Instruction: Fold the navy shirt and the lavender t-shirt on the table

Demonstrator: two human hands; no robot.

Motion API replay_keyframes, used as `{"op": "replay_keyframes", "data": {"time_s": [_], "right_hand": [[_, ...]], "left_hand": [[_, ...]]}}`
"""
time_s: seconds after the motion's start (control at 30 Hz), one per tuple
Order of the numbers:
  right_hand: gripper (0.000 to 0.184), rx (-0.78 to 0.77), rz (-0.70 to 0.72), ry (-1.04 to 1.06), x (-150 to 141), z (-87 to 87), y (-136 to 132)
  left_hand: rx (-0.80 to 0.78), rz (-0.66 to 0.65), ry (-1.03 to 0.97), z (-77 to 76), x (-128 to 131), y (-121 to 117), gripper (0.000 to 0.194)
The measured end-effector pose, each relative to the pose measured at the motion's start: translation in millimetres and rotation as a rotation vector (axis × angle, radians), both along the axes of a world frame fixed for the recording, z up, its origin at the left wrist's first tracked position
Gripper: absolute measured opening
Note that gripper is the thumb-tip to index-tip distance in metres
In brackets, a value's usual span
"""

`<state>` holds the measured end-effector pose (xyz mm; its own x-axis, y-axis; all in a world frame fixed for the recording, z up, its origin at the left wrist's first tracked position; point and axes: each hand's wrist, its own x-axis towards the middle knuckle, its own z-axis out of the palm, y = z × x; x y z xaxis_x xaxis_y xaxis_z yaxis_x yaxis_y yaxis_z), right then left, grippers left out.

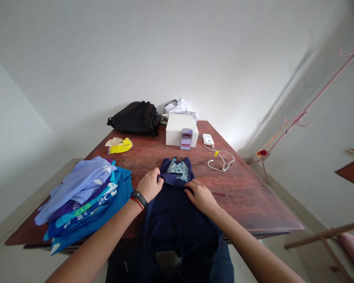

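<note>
A dark navy garment (177, 208) lies in front of me on the table, its near part hanging over the front edge. At its far end, a patterned blue-grey patch (178, 169) shows inside, with a small tab at the top. My left hand (149, 184), with a black band on the wrist, pinches the left end of a folded-over edge. On the right side of that same fold, my right hand (201, 196) has its fingers bent onto the cloth, thumb close to them. What lies under the fold is hidden.
To the left is a pile of blue and purple clothes (88, 196). Behind are a yellow tissue pack (120, 146), a black backpack (134, 119) and a white box (174, 129). A white power bank (208, 139) with a cable lies right. A pink coat stand (303, 112) leans beyond the table (247, 200).
</note>
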<state>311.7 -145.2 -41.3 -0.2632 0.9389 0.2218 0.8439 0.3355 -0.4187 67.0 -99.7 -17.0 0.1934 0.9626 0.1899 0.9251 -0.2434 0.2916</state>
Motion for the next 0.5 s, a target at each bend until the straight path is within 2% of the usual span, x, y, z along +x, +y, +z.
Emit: {"op": "replay_keyframes", "data": {"time_s": [0.07,0.17,0.23,0.3,0.4,0.43,0.5], "right_hand": [[0.019,0.014,-0.051,0.063,5,1.7,9],[0.015,0.017,-0.241,0.169,27,2.5,20],[0.014,0.000,-0.380,0.178,51,0.1,23],[0.012,-0.024,-0.479,0.123,78,-4.8,23],[0.011,-0.066,-0.547,0.040,109,-13.7,20],[0.016,-0.061,-0.550,0.023,114,-15.8,18],[0.030,-0.018,-0.522,0.001,116,-16.8,15]], "left_hand": [[-0.025,0.091,0.012,5.6,-25,10,0.004],[-0.081,0.183,0.080,6.8,-62,15,0.004],[-0.086,0.192,0.101,3.4,-80,13,0.005],[-0.038,0.166,0.109,-0.8,-88,9,0.015],[0.133,0.075,0.085,-2.9,-79,5,0.037],[0.193,0.007,0.063,-1.6,-72,4,0.044],[0.273,-0.215,0.015,2.8,-54,2,0.055]]}}
